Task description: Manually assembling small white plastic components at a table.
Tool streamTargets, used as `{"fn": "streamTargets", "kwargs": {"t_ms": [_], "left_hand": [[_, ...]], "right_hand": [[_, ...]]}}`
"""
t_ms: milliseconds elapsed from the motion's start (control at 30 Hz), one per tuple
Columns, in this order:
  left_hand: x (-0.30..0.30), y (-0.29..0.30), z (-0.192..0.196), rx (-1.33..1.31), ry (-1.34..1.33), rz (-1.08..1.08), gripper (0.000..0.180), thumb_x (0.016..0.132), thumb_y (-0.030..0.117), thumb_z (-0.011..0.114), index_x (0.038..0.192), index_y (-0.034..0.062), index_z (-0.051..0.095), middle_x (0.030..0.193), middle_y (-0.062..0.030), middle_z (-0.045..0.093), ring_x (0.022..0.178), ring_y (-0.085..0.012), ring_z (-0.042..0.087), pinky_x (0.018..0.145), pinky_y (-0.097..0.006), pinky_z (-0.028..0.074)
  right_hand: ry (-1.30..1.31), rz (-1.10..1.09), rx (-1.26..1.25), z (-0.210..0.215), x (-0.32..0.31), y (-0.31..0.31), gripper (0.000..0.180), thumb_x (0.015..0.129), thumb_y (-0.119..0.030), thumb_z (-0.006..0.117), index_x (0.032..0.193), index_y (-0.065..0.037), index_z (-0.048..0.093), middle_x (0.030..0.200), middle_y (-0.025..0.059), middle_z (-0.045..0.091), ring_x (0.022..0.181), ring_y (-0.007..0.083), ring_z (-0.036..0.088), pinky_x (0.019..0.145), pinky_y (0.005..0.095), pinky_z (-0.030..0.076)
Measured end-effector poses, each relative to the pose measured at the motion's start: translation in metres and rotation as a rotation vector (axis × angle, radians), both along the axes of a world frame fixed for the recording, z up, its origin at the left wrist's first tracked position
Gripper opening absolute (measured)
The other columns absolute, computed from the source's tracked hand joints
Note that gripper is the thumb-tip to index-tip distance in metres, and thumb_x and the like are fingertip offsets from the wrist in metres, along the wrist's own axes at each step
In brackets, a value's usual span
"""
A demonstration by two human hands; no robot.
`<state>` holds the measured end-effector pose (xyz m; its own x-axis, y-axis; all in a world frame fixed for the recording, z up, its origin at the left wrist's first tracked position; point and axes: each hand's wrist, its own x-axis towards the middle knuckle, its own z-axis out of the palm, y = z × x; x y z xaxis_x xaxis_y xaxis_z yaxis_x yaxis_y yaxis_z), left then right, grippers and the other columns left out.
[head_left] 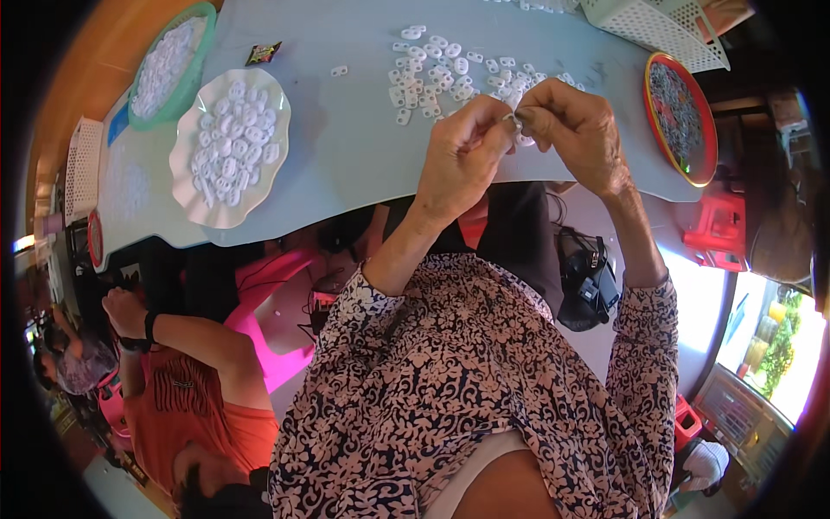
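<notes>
Both hands are meeting above the near edge of the pale blue table (346, 156): the left hand (462, 160) and the right hand (575, 134) are pinching together on one small white plastic piece (516, 121), fingertips touching, so little of the piece is showing between them. Held this way over the table's edge, the piece is likely to fall into the lap or onto the floor if the pinch is slipping, since it is tiny and smooth-looking.

Just beyond the fingers, a loose scatter of white pieces (441, 73) is lying on the table; a careless sweep of a wrist could be pushing some of them over the near edge. To the left, a white scalloped plate (186, 186) is carrying a heap of similar pieces and is overhanging the table's near edge slightly, so a knock could be tipping it. Farther off, a green basket (201, 22) and, at the right, a red-rimmed tray (692, 169) of dark bits are sitting close to the edges too.
</notes>
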<state>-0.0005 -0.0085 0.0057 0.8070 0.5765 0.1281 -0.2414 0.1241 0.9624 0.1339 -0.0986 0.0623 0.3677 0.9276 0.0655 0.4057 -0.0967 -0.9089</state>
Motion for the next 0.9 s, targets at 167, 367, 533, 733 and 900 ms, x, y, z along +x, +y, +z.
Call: {"fn": "streamTargets", "kwargs": {"t_ms": [167, 367, 533, 733, 900], "left_hand": [[0.002, -0.007, 0.005, 0.045, -0.039, 0.104, 0.009, 0.089, 0.007, 0.052, 0.089, -0.0018, 0.055, 0.069, -0.0009, 0.056, 0.063, -0.004, 0.05, 0.054, -0.019, 0.04], [0.006, -0.003, 0.003, 0.114, -0.065, 0.142, 0.01, 0.09, 0.005, 0.051, 0.086, -0.003, 0.055, 0.07, -0.0023, 0.056, 0.065, -0.0061, 0.051, 0.058, -0.02, 0.041], [0.006, 0.0, -0.001, 0.059, -0.065, 0.07, 0.011, 0.09, 0.008, 0.052, 0.086, -0.0012, 0.056, 0.073, -0.0016, 0.056, 0.068, -0.0067, 0.052, 0.062, -0.02, 0.041], [0.005, -0.002, 0.001, 0.081, -0.038, 0.056, 0.011, 0.091, 0.008, 0.053, 0.087, -0.0014, 0.056, 0.072, -0.0018, 0.057, 0.068, -0.0062, 0.052, 0.06, -0.019, 0.04], [0.006, -0.004, 0.002, 0.076, -0.063, 0.103, 0.012, 0.091, 0.009, 0.053, 0.088, -0.0021, 0.056, 0.072, -0.0025, 0.057, 0.067, -0.0064, 0.053, 0.06, -0.019, 0.041]], "right_hand": [[0.039, -0.171, 0.044, -0.012, -0.014, -0.001, 0.012, 0.085, -0.01, 0.059, 0.081, 0.001, 0.061, 0.063, 0.001, 0.059, 0.058, 0.0031, 0.048, 0.05, 0.0198, 0.039], [0.1, -0.215, 0.07, -0.019, -0.018, 0.003, 0.018, 0.089, -0.015, 0.059, 0.084, 0.002, 0.063, 0.064, 0.003, 0.06, 0.059, 0.005, 0.052, 0.052, 0.0219, 0.043], [0.063, -0.132, 0.128, -0.011, -0.005, -0.004, 0.016, 0.089, -0.014, 0.058, 0.086, 0.002, 0.063, 0.065, 0.0029, 0.061, 0.061, 0.0063, 0.055, 0.055, 0.0227, 0.045], [-0.123, -0.051, 0.028, -0.007, 0.001, -0.004, 0.01, 0.086, -0.01, 0.06, 0.086, 0.0, 0.063, 0.065, 0.0025, 0.061, 0.061, 0.0062, 0.056, 0.056, 0.0224, 0.046], [-0.046, -0.108, 0.07, -0.011, -0.005, 0.0, 0.013, 0.085, -0.013, 0.064, 0.084, 0.0, 0.064, 0.064, 0.0037, 0.062, 0.058, 0.006, 0.055, 0.053, 0.0224, 0.045]]}}
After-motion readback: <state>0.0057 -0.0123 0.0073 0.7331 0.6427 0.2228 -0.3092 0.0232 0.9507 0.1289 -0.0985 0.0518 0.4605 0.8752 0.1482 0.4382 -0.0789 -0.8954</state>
